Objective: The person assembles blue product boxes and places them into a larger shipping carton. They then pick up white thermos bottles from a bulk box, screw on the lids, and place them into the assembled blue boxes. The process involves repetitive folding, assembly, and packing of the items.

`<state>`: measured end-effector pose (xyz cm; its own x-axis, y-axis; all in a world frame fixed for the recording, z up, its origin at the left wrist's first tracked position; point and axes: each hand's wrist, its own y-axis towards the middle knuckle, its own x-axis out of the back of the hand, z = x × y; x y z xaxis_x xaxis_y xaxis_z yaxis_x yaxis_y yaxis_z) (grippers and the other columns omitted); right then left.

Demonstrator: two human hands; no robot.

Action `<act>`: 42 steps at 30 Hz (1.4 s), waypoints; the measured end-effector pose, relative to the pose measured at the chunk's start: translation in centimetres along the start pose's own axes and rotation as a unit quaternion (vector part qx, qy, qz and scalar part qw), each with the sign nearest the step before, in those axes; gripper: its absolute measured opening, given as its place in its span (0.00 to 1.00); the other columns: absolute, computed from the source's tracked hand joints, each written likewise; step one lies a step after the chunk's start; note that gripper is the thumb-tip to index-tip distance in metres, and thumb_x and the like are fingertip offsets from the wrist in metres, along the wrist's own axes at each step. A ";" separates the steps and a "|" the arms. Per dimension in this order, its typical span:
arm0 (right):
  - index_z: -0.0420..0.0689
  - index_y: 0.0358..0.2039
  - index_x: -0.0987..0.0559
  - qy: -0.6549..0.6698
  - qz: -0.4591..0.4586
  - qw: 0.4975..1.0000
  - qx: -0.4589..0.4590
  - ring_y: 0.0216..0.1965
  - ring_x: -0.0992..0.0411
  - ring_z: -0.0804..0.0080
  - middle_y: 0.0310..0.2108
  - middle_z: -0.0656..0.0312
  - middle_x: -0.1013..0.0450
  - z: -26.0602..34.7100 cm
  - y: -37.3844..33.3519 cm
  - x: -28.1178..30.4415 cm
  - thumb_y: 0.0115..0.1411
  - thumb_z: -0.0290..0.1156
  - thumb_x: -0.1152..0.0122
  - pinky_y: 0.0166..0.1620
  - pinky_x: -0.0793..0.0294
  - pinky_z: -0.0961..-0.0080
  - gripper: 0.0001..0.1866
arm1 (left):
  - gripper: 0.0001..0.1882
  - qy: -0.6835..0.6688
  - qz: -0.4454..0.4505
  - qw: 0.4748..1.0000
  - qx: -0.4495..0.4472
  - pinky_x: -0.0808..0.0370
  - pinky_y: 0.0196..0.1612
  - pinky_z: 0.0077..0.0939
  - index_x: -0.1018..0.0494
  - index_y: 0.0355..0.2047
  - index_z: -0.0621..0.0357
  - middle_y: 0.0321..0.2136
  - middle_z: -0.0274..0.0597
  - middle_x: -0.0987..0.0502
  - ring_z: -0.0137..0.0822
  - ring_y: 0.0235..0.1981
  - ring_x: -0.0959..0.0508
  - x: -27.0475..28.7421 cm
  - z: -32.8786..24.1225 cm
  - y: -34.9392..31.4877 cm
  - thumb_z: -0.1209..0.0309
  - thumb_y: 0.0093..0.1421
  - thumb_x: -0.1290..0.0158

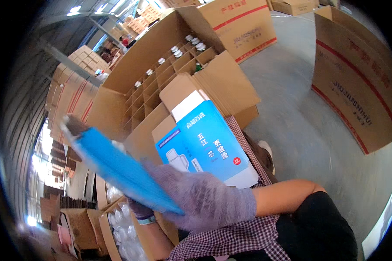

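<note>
My right hand (204, 200), in a grey-purple knit glove, grips the near end of a folded blue carton (122, 167). The carton is tilted up to the left and blurred, with a brownish far end. Behind it, my gloved left hand (140, 211) is mostly hidden, so its fingers cannot be made out. Just beyond my right hand lies a flat blue printed box (204, 143) with white end flaps. It rests by the flap of a large open cardboard case (139, 56). Inside that case, cardboard dividers separate several bottles with silvery-white caps (177, 54).
A tall printed cardboard case (357, 82) stands on the grey floor (283, 82) to the right, another (239, 28) behind the open case. At lower left, a carton holds clear plastic-wrapped items (125, 232). Stacked cartons (69, 93) rise at far left.
</note>
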<state>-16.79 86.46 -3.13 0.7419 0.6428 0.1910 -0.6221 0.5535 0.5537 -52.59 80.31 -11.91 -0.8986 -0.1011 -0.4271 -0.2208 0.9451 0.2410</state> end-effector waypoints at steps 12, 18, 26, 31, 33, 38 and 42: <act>0.46 0.68 0.39 -0.407 -0.203 0.861 0.228 0.37 0.19 0.49 0.39 0.43 0.21 11.6 9.7 1.2 0.52 0.30 0.32 0.40 0.18 0.60 0.42 | 0.55 0.083 0.149 0.952 -0.255 0.43 0.69 0.48 0.62 0.74 0.50 0.71 0.49 0.50 0.45 0.70 0.45 -18.7 -5.7 3.7 0.48 0.59 0.39; 0.43 0.69 0.42 -0.700 -0.012 0.712 0.057 0.42 0.21 0.43 0.53 0.36 0.30 10.0 8.7 -7.2 0.57 0.38 0.35 0.43 0.18 0.58 0.42 | 0.65 -0.095 0.268 0.955 -0.089 0.44 0.70 0.44 0.57 0.73 0.54 0.68 0.49 0.45 0.48 0.68 0.41 -18.5 -8.2 1.2 0.22 0.48 0.53; 0.37 0.58 0.30 -0.419 0.284 0.862 -0.021 0.50 0.28 0.43 0.54 0.40 0.30 -14.4 6.6 -7.0 0.56 0.46 0.35 0.54 0.26 0.56 0.35 | 0.37 0.683 -0.185 0.703 -0.071 0.28 0.53 0.46 0.22 0.42 0.60 0.46 0.54 0.24 0.53 0.49 0.26 -0.6 11.3 5.1 0.34 0.54 0.43; 0.37 0.59 0.31 -0.454 -0.021 0.882 0.120 0.57 0.33 0.43 0.57 0.43 0.32 -10.6 2.1 -3.0 0.51 0.40 0.29 0.61 0.34 0.54 0.38 | 0.50 0.305 -0.150 0.940 0.022 0.34 0.62 0.40 0.40 0.63 0.69 0.63 0.60 0.39 0.52 0.60 0.33 3.7 13.1 4.0 0.47 0.51 0.32; 0.35 0.61 0.33 -0.430 -0.165 0.887 -0.034 0.61 0.36 0.44 0.59 0.40 0.34 -10.4 -0.1 1.3 0.51 0.42 0.29 0.63 0.36 0.56 0.41 | 0.53 0.598 -0.063 0.791 0.111 0.37 0.65 0.43 0.45 0.67 0.65 0.67 0.57 0.44 0.54 0.65 0.37 5.6 12.4 4.9 0.49 0.52 0.32; 0.38 0.69 0.46 0.171 -0.205 0.913 -0.310 0.60 0.35 0.57 0.61 0.49 0.35 -21.2 -7.4 5.7 0.54 0.40 0.30 0.62 0.34 0.59 0.48 | 0.37 -0.078 0.047 0.956 0.280 0.26 0.58 0.43 0.41 0.67 0.58 0.58 0.52 0.29 0.45 0.54 0.24 1.9 12.8 5.5 0.62 0.61 0.39; 0.41 0.69 0.45 0.150 -0.196 0.931 -0.270 0.57 0.33 0.60 0.60 0.52 0.35 -16.6 -5.4 3.3 0.54 0.38 0.31 0.59 0.30 0.61 0.46 | 0.39 -0.147 0.023 0.968 0.203 0.27 0.59 0.43 0.40 0.65 0.61 0.56 0.51 0.28 0.45 0.55 0.26 0.7 10.7 3.1 0.65 0.57 0.37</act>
<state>-15.16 94.41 -18.91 0.8852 0.4103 -0.2192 -0.4142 0.9097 0.0299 -49.81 86.50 -20.79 -0.7437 -0.0192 -0.6683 0.0377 0.9968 -0.0705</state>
